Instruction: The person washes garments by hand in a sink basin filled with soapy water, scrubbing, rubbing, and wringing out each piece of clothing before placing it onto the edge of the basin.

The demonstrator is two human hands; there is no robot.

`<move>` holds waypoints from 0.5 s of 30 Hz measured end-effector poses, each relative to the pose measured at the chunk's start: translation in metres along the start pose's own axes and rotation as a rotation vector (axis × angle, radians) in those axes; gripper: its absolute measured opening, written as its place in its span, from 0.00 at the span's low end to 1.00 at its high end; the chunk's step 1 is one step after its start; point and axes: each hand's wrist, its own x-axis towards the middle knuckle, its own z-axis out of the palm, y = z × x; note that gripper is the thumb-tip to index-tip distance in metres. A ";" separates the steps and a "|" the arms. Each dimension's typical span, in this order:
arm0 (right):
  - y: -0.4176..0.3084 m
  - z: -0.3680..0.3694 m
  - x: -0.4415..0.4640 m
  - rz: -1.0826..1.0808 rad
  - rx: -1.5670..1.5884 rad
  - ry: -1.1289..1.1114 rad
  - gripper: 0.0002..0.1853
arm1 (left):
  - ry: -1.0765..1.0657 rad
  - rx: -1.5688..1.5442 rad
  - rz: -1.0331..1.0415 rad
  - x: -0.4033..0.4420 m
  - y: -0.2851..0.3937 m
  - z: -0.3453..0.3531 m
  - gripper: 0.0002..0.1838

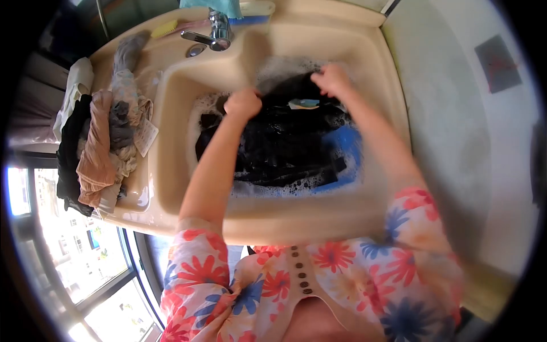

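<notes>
Dark wet cloth [279,142] lies spread in soapy water inside a beige sink [171,137]. My left hand [244,104] is closed in a fist on the cloth's upper left part. Farther right, my right hand [333,81] grips the cloth's upper edge, and a dark stretch of it runs between both hands. A small pale-and-blue piece [303,104], perhaps a brush or soap, rests on the cloth between my arms; its kind is unclear. Under the cloth's right side shows a blue plastic surface [345,151], partly covered by suds.
Crumpled garments [97,148] in black, pink and grey are heaped on the left ledge. A chrome faucet [219,31] stands at the back with a turquoise cloth [213,5] over it. Beside it lies a yellow brush [165,28]. A wall [456,148] borders the sink's right side.
</notes>
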 end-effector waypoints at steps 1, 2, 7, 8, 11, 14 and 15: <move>0.018 0.033 0.012 -0.059 -0.141 0.086 0.20 | -0.028 -0.024 -0.030 0.008 -0.006 0.028 0.19; 0.026 0.060 0.012 -0.032 -0.222 0.199 0.20 | -0.055 -0.049 -0.059 0.016 -0.009 0.052 0.19; 0.054 0.117 0.043 0.035 -0.270 0.026 0.19 | -0.083 0.032 -0.095 0.062 -0.020 0.121 0.19; 0.056 0.117 0.050 0.044 -0.306 0.012 0.19 | -0.077 0.096 -0.082 0.067 -0.019 0.121 0.18; 0.054 0.103 0.049 0.170 -0.162 -0.013 0.18 | -0.103 0.081 -0.007 0.071 -0.021 0.115 0.15; 0.057 0.070 0.041 0.028 -0.284 -0.035 0.18 | -0.048 -0.002 0.090 0.067 -0.031 0.096 0.17; 0.065 0.064 0.043 -0.011 -0.307 -0.045 0.19 | -0.041 -0.012 0.146 0.062 -0.035 0.083 0.18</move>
